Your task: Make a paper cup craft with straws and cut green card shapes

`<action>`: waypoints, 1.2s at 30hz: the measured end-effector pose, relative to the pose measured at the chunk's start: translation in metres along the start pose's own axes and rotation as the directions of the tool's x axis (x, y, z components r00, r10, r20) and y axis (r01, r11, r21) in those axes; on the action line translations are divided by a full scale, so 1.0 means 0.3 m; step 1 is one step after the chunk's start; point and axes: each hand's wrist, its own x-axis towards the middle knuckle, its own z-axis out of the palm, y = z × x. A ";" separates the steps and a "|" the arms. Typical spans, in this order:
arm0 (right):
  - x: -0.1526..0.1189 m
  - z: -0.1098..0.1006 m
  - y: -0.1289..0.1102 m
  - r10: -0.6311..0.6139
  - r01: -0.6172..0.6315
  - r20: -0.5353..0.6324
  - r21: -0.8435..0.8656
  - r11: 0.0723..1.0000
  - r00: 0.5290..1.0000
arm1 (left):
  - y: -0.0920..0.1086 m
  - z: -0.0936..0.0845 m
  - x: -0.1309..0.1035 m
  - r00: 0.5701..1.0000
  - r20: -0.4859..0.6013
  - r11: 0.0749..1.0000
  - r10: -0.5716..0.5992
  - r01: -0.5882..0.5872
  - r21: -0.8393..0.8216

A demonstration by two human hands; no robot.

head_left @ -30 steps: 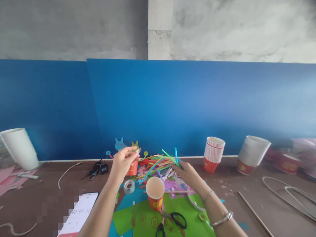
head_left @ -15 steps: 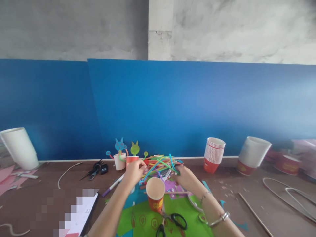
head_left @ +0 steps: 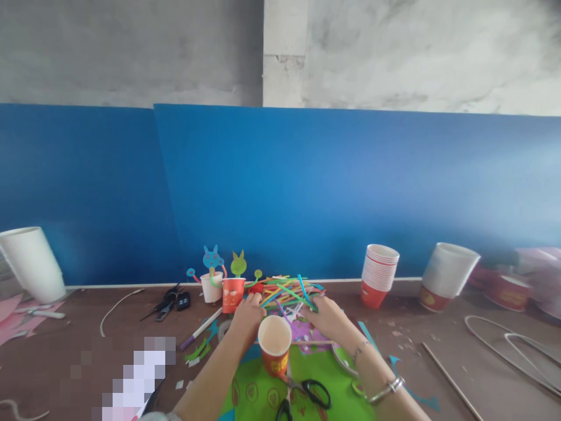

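Left hand (head_left: 249, 314) and right hand (head_left: 326, 316) flank straws (head_left: 293, 292), likely light, flexible, best pinched mid-length. Whether either grips any, I cannot tell.

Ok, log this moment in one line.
left hand: left edge of straws | right hand: right edge | paper cup: upright | scissors: on green paper
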 end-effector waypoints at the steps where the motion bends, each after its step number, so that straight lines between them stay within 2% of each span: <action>1: -0.001 -0.001 -0.003 0.001 -0.001 -0.001 -0.003 1.000 1.000 | -0.001 0.002 0.001 1.000 0.006 1.000 0.004 -0.004 0.024; 6: -0.004 0.000 -0.010 0.012 -0.012 0.001 -0.014 1.000 1.000 | -0.015 -0.001 -0.002 1.000 0.012 0.996 -0.002 0.001 0.089; 11: -0.004 0.000 -0.008 0.006 -0.006 0.005 -0.005 1.000 1.000 | -0.021 -0.004 -0.007 1.000 0.001 0.997 -0.001 0.001 0.074; 14: -0.003 -0.003 -0.007 -0.003 0.003 0.002 0.006 1.000 1.000 | -0.033 -0.019 -0.006 0.998 -0.063 0.999 -0.015 0.017 0.035; 17: -0.004 -0.007 -0.008 -0.009 0.009 -0.002 0.010 1.000 1.000 | -0.048 -0.047 -0.007 0.981 -0.181 0.997 -0.071 0.071 -0.007; 19: -0.005 -0.007 -0.009 -0.009 0.009 -0.003 0.009 1.000 1.000 | -0.054 -0.067 -0.013 0.952 -0.281 0.993 -0.118 0.115 -0.026; 22: -0.006 -0.008 -0.010 -0.005 0.005 -0.001 0.007 1.000 1.000 | -0.059 -0.087 -0.026 0.880 -0.432 0.980 -0.195 0.196 -0.042; 24: -0.006 -0.008 -0.011 -0.004 0.004 0.000 0.006 1.000 1.000 | -0.064 -0.085 -0.032 0.792 -0.536 0.950 -0.292 0.303 -0.070; 26: -0.005 -0.008 -0.011 -0.005 0.005 0.000 0.003 1.000 1.000 | -0.074 -0.071 -0.032 0.664 -0.623 0.890 -0.414 0.437 -0.126; 27: -0.004 -0.008 -0.011 -0.004 0.004 -0.001 0.001 1.000 1.000 | -0.080 -0.061 -0.030 0.608 -0.647 0.859 -0.460 0.489 -0.151; 28: -0.003 -0.009 -0.010 -0.003 0.003 -0.001 -0.001 1.000 1.000 | -0.085 -0.050 -0.027 0.571 -0.655 0.832 -0.496 0.527 -0.171; 29: -0.002 -0.009 -0.010 -0.002 0.002 0.000 -0.004 1.000 1.000 | -0.091 -0.039 -0.024 0.558 -0.647 0.817 -0.519 0.547 -0.183; 32: -0.001 -0.010 -0.012 0.001 -0.001 0.000 -0.011 1.000 1.000 | -0.102 -0.016 -0.016 0.586 -0.594 0.813 -0.552 0.536 -0.227; 36: -0.004 -0.011 -0.016 0.005 -0.005 0.000 -0.019 1.000 1.000 | -0.120 -0.009 -0.008 0.590 -0.589 0.832 -0.553 0.430 -0.350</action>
